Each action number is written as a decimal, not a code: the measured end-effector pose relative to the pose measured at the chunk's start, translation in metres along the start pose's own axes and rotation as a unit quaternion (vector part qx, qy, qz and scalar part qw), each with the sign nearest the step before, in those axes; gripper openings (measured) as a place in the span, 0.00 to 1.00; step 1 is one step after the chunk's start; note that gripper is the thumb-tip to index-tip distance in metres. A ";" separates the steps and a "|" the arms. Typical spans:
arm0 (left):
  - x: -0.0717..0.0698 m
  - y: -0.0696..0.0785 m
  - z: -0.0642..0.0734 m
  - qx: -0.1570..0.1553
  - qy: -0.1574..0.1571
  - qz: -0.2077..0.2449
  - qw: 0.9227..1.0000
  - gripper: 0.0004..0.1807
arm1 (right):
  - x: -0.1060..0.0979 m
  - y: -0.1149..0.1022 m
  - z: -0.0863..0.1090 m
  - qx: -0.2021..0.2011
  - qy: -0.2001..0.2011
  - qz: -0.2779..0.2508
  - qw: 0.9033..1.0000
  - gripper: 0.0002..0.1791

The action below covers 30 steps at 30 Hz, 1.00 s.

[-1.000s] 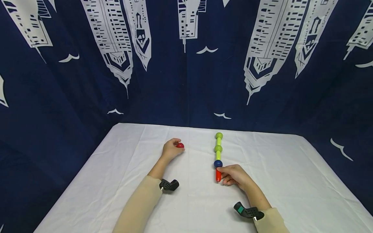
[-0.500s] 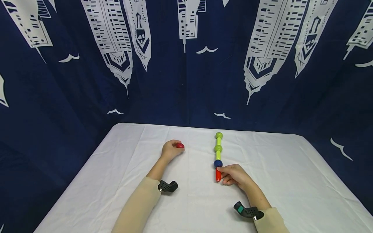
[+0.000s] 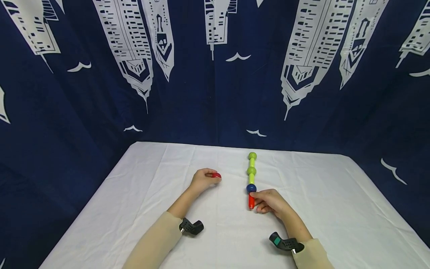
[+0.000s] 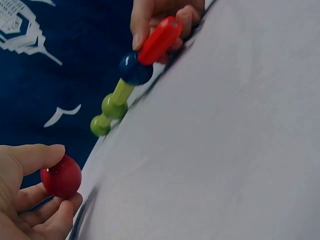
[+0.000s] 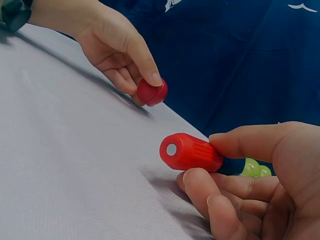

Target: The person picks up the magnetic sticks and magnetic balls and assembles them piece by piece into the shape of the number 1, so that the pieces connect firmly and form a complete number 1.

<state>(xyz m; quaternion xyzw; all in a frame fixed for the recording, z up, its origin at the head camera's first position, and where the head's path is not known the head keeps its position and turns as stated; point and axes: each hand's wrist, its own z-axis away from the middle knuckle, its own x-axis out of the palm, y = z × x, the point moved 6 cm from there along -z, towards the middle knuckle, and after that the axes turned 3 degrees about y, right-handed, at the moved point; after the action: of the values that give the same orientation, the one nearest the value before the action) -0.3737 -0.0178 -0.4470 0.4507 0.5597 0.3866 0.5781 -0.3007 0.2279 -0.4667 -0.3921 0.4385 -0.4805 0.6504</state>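
My left hand pinches a red ball between thumb and fingers, left of the chain of toy pieces. The right hand grips a red rod at the near end of that chain; a round silvery spot shows on the rod's free end. Beyond the rod the chain runs away from me: a dark blue ball, a light green rod, a green ball, another light green rod and a green ball at the far tip. In the right wrist view my fingers hide much of the blue ball.
A white cloth covers the table. Behind its far edge hangs a dark blue curtain printed with white buildings and birds. Each wrist carries a black camera mount, the left one and the right one.
The left hand has moved right and nearer to me with the red ball, closer to the chain. My right hand and the chain have stayed in place.
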 end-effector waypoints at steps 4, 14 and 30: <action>0.011 0.005 0.009 0.001 -0.031 0.011 0.999 0.19 | 0.000 0.000 0.000 0.000 0.002 -0.002 1.000 0.17; 0.039 0.014 0.035 0.017 -0.092 -0.006 0.996 0.16 | 0.000 -0.001 0.002 -0.002 0.002 0.001 1.000 0.17; 0.062 0.022 0.064 0.024 -0.152 -0.013 0.988 0.13 | 0.000 0.000 0.001 -0.005 -0.003 0.003 1.000 0.17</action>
<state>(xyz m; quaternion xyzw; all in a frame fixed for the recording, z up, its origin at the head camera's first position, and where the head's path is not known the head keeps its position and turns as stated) -0.3045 0.0419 -0.4468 0.5103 0.4804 0.2925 0.6506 -0.3001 0.2277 -0.4663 -0.3955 0.4402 -0.4749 0.6513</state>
